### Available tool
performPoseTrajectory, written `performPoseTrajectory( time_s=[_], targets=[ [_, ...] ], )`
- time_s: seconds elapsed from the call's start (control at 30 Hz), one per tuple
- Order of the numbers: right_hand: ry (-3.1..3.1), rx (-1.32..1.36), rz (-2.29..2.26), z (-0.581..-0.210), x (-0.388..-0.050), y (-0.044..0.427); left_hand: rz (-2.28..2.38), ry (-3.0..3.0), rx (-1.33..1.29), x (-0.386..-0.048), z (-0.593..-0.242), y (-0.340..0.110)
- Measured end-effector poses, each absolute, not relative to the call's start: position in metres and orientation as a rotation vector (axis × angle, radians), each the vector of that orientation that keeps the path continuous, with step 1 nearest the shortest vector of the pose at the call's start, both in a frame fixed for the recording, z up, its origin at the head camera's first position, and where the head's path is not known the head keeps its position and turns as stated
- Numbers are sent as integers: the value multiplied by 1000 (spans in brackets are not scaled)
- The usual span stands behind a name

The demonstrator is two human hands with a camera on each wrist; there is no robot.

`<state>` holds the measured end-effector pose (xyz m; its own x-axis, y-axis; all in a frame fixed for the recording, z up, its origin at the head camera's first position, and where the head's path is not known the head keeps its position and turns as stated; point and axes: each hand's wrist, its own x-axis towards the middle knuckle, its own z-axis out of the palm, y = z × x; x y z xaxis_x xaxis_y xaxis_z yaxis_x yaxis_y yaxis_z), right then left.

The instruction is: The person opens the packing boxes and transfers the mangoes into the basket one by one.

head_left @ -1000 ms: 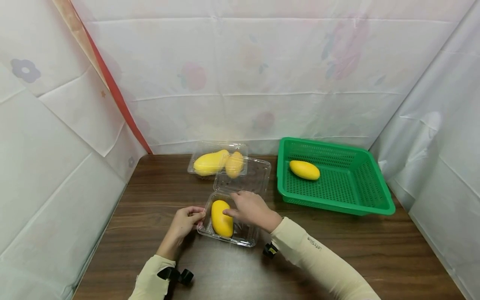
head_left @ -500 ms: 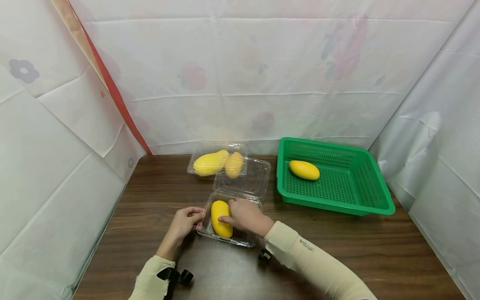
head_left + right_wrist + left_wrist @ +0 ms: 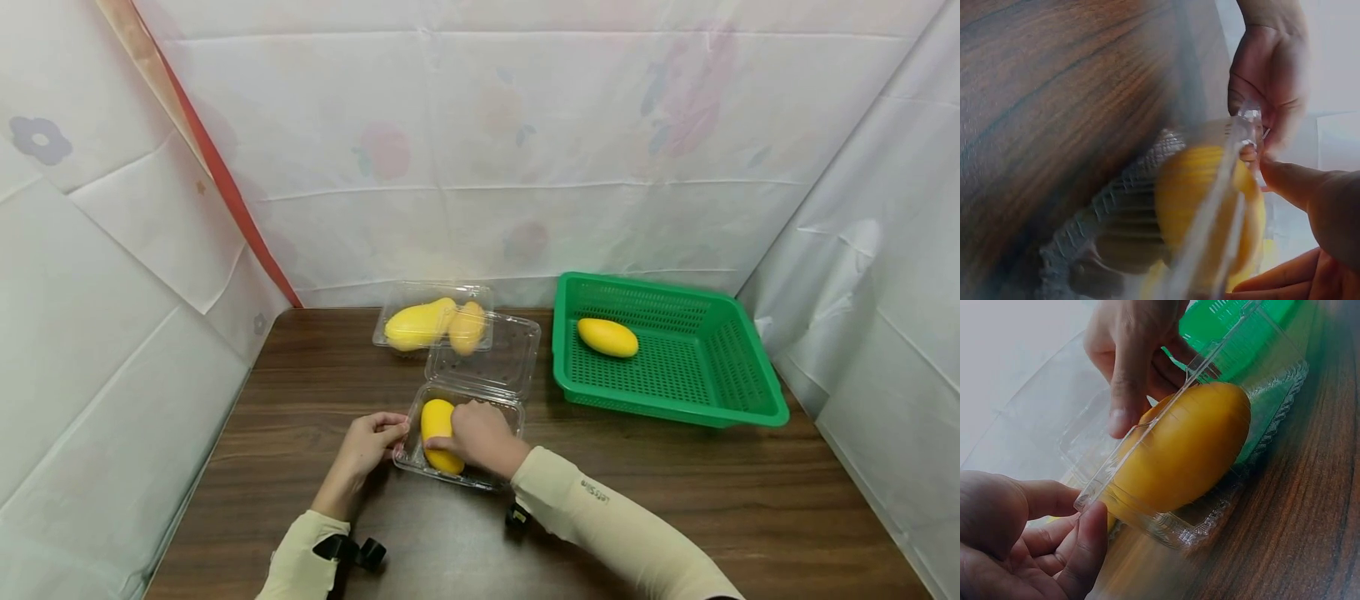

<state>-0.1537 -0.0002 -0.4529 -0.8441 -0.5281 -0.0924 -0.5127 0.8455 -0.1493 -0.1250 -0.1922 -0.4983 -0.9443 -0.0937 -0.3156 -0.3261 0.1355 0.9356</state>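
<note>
A yellow mango [image 3: 435, 419] lies lengthwise in the left part of a clear plastic clamshell box [image 3: 427, 472], whose lid [image 3: 517, 354] is folded back toward the wall. The left hand [image 3: 363, 452] pinches the box's left rim between thumb and fingers. Over the box, the right hand [image 3: 483, 437] grips the mango, its thumb across the top and its curled fingers at the right side. Through the clear wall in the left wrist view, the mango [image 3: 1200, 440] shows below the right thumb [image 3: 1124, 403]. The right fingertips are partly hidden.
Behind, a second clear box [image 3: 381, 337] holds a large yellow mango [image 3: 420, 325] and a smaller one [image 3: 467, 329]; the first box's lid overlaps it in view. A green basket [image 3: 675, 408] with one mango [image 3: 607, 337] stands at the right. White sheeting surrounds the wooden table [image 3: 300, 392].
The right hand has shifted left and lower into the box, its thumb reaching farther across the mango and its fingers curling more. The left hand keeps its hold on the rim.
</note>
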Motion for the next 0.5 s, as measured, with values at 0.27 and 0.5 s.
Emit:
performPoseTrajectory(
  time_s=[0.27,0.5],
  targets=[
    [2922,-748,-207,-465,-153,-8,1899,2227,-418,-124,-497,-192],
    [2920,-768,-287,-467,-153,-12,1913,2202,-435,-124,-496,-191]
  ],
)
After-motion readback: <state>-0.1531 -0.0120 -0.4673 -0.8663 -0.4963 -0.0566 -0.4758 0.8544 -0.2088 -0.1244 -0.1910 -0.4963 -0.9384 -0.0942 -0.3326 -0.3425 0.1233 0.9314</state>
